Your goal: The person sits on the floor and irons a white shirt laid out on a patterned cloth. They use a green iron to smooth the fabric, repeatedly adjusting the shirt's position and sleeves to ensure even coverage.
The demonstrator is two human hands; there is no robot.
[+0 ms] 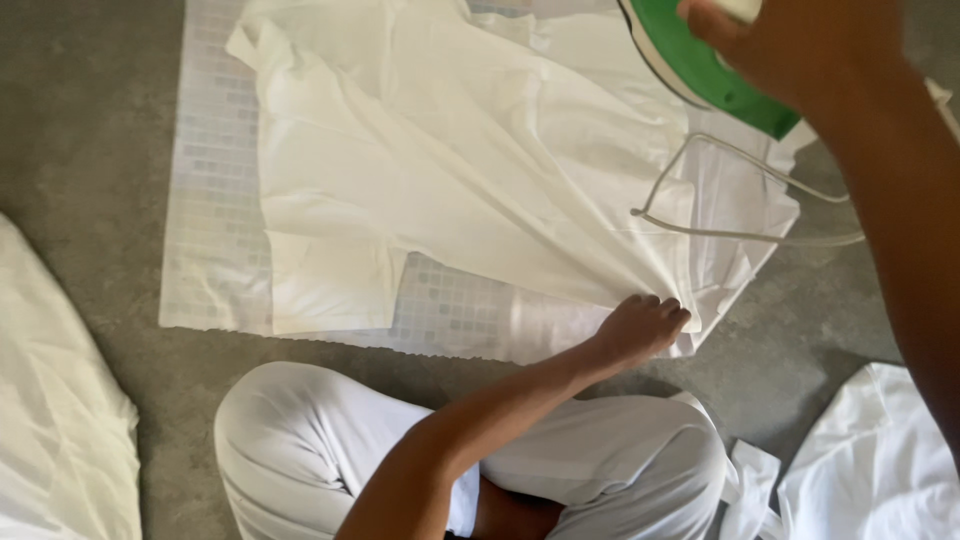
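Grey floor [90, 130] scene: left hand [640, 328] pinches the white garment [450, 160], right hand [790, 45] grips the green iron [700, 65], whose cord [720, 232] may snag.

Left hand [640, 325] pinches white shirt [480, 160] hem; right hand [790, 45] apparently grips green iron [715, 75] (partly cropped).

White shirt [470, 170] spread on floor, green iron [715, 70] above it.
Shirt is laid flat but creased on a pale tiled-pattern sheet [215, 200], its near hem pinched and pulled taut by the left hand [640, 325]. Iron, green-edged with white cord [740, 190] looped over the cloth, is gripped tilted at the top right by the right hand [800, 50].
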